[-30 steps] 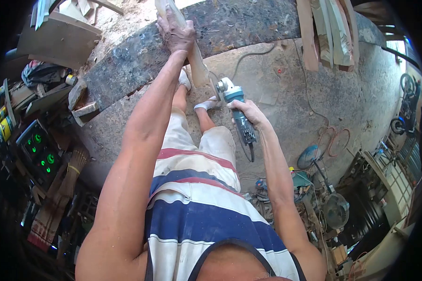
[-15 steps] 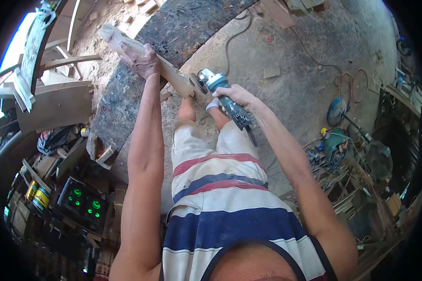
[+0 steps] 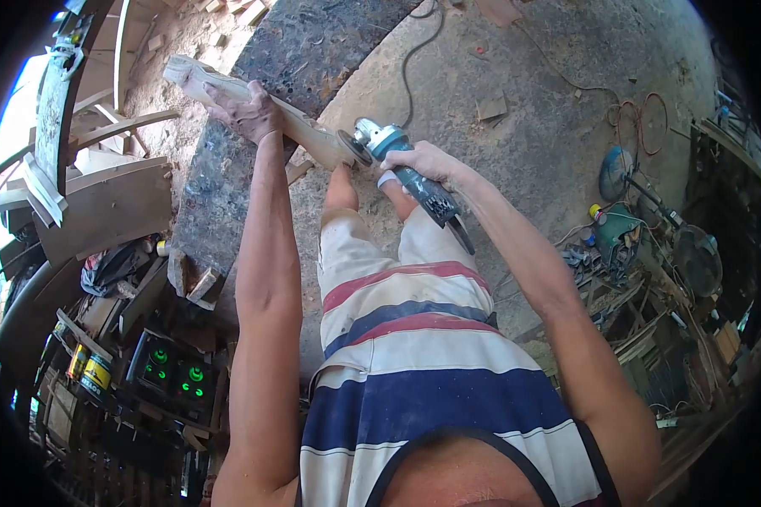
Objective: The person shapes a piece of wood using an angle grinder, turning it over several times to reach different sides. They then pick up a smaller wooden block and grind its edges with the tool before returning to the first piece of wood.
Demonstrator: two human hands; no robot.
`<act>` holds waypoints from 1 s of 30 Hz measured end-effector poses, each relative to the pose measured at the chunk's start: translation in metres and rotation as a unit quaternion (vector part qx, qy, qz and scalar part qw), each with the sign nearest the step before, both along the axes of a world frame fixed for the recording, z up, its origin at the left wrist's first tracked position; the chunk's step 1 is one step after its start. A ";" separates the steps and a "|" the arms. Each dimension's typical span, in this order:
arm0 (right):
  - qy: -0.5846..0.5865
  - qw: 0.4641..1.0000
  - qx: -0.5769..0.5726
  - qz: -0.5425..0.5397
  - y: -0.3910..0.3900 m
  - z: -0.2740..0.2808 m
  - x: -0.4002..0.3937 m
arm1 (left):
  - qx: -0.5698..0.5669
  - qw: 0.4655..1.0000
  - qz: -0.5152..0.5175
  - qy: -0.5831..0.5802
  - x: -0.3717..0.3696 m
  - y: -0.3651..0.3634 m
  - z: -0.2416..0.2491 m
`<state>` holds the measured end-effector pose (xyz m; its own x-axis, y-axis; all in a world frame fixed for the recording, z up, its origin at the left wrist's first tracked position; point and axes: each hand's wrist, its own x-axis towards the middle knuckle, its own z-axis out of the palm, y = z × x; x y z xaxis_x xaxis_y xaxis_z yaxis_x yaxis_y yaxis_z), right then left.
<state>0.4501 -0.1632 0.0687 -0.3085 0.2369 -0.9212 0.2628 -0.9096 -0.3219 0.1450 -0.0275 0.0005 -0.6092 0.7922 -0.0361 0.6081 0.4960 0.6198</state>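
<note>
My left hand is wrapped around a long, pale piece of wood, which slants across the edge of a dark, stained workbench. The wood's near end reaches past the bench edge above my legs. My right hand grips the body of a teal angle grinder with a silver head. The grinder's round disc is at the wood's near end and seems to touch it. The fingers of my right hand are partly hidden beneath the tool.
A grey cord runs from the bench across the dusty floor. Curved wooden boards lean at the left. A black box with green lights stands lower left. A blue pedestal fan and scrap wood lie at the right.
The view has shifted slightly. The grinder's disc stays by the wood's near end, with the tool turned a little. Both hands keep their hold.
</note>
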 end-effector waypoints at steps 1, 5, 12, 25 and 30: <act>-0.002 1.000 0.008 0.011 0.002 0.002 0.001 | 0.004 1.000 0.004 -0.010 0.001 0.001 0.001; 0.000 1.000 0.011 0.014 0.003 0.005 0.004 | 0.008 1.000 0.009 -0.028 0.002 0.000 0.005; -0.035 0.997 0.032 0.061 0.003 -0.007 0.019 | 0.007 0.999 -0.012 0.037 -0.011 -0.001 -0.019; -0.037 0.996 -0.004 0.076 0.008 0.011 0.007 | 0.065 0.998 0.010 0.026 -0.007 -0.004 -0.014; -0.018 0.999 0.000 0.049 0.007 0.014 0.001 | 0.062 0.996 0.030 0.060 -0.006 -0.004 -0.023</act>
<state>0.4514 -0.1559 0.0827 -0.2961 0.2072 -0.9324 0.3625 -0.8788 -0.3103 0.1392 -0.0312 -0.0221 -0.6504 0.7475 0.1350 0.6526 0.4589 0.6030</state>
